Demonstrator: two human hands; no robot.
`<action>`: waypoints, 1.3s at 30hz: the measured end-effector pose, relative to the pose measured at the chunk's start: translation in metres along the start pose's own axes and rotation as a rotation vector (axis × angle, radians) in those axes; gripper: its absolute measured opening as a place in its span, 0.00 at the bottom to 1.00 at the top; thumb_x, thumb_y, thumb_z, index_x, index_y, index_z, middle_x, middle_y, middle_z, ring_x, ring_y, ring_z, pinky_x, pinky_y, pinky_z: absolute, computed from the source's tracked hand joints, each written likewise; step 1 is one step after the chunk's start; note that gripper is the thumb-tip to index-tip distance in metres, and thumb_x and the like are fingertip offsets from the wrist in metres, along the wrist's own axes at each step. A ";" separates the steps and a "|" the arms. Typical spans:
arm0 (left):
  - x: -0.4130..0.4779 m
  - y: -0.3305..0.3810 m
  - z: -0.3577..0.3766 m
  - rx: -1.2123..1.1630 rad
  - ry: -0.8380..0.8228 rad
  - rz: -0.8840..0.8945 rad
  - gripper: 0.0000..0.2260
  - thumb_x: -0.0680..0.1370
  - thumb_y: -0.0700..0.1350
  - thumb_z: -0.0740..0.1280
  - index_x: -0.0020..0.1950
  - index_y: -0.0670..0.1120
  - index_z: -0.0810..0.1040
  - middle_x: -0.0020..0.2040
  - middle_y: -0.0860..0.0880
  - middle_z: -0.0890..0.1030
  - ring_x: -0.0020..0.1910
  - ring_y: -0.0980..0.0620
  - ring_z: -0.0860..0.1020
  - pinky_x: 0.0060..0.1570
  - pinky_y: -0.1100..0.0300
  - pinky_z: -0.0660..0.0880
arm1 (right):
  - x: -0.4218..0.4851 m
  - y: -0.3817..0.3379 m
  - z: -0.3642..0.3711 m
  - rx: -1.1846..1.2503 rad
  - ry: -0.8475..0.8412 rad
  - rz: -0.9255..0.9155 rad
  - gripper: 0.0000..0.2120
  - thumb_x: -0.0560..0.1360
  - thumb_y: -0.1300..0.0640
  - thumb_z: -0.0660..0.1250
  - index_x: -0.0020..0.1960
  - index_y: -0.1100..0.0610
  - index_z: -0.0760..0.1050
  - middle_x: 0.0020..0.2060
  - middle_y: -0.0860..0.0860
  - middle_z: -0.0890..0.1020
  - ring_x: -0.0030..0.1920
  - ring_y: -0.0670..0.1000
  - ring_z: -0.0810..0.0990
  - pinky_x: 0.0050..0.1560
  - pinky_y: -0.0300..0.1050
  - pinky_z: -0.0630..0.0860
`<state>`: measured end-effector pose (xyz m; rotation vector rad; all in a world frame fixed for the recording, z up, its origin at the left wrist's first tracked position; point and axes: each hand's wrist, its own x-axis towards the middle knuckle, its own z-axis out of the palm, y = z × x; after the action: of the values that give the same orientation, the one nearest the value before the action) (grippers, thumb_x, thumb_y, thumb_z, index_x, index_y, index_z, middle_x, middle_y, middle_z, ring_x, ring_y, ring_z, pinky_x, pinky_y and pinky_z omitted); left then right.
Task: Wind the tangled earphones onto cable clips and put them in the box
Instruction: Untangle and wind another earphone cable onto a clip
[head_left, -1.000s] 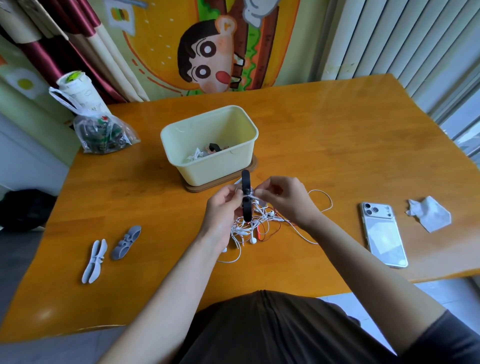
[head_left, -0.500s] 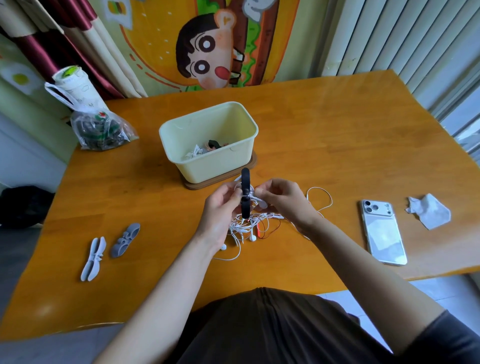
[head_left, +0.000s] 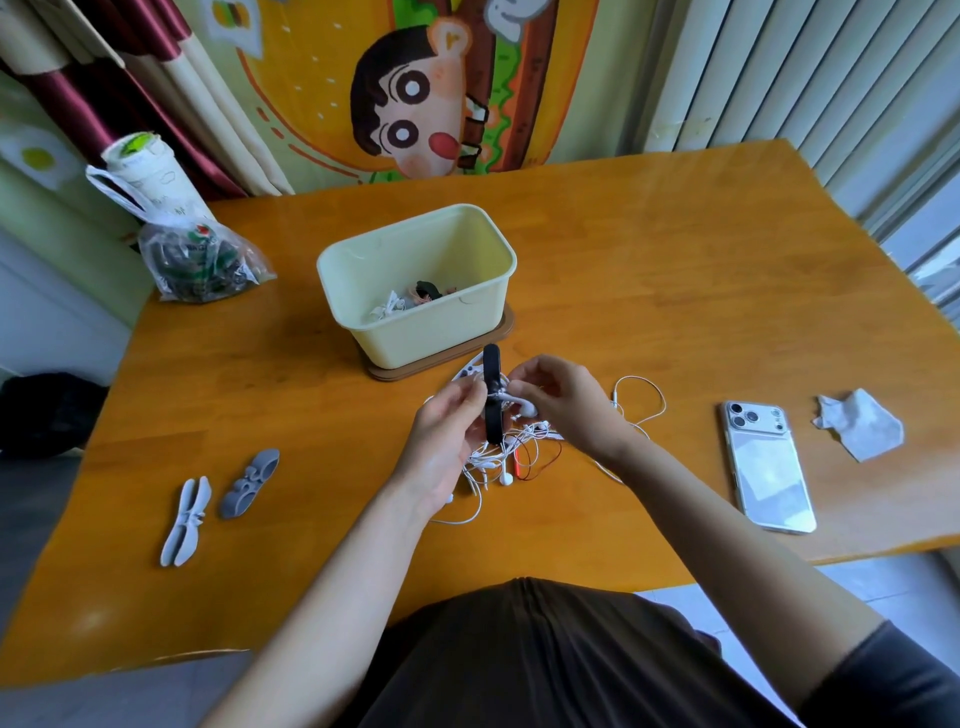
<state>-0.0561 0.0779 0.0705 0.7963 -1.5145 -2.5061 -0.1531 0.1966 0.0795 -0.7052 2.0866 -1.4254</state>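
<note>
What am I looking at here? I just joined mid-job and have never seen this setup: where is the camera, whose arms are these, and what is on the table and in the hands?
There is no machine here. These are a person's two bare arms, seen by one wide-angle camera worn on their head and looking forward and down.

The left hand holds a black cable clip upright. The right hand pinches the white wire of the tangled earphones at the clip. The rest of the tangle lies on the wooden table beneath the hands.

Behind them stands the pale yellow box, with stored earphones inside. To the left lie a light grey clip, a darker grey clip and a plastic bag. To the right lie a phone and a crumpled tissue.
</note>
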 end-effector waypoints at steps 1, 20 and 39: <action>0.000 0.000 0.000 0.008 0.000 -0.002 0.12 0.81 0.41 0.61 0.62 0.39 0.76 0.53 0.42 0.81 0.48 0.50 0.80 0.50 0.59 0.78 | 0.000 0.001 -0.001 0.010 0.004 0.009 0.03 0.76 0.59 0.67 0.46 0.59 0.75 0.37 0.49 0.80 0.32 0.40 0.78 0.35 0.33 0.75; 0.027 0.016 0.002 0.009 0.375 0.071 0.05 0.79 0.45 0.65 0.53 0.50 0.78 0.45 0.54 0.83 0.46 0.57 0.80 0.45 0.62 0.73 | 0.004 0.001 0.038 -0.273 0.052 -0.034 0.11 0.77 0.52 0.65 0.55 0.55 0.70 0.44 0.46 0.78 0.43 0.47 0.77 0.44 0.43 0.76; 0.113 0.074 -0.066 1.057 0.557 0.613 0.10 0.79 0.46 0.61 0.55 0.46 0.79 0.52 0.49 0.79 0.54 0.48 0.75 0.49 0.58 0.66 | 0.166 -0.045 0.029 -0.422 0.109 -0.066 0.07 0.72 0.56 0.68 0.41 0.60 0.80 0.34 0.53 0.82 0.35 0.53 0.78 0.39 0.44 0.74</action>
<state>-0.1340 -0.0507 0.0667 0.8122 -2.2958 -0.8562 -0.2499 0.0521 0.0921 -0.8797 2.5047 -1.0829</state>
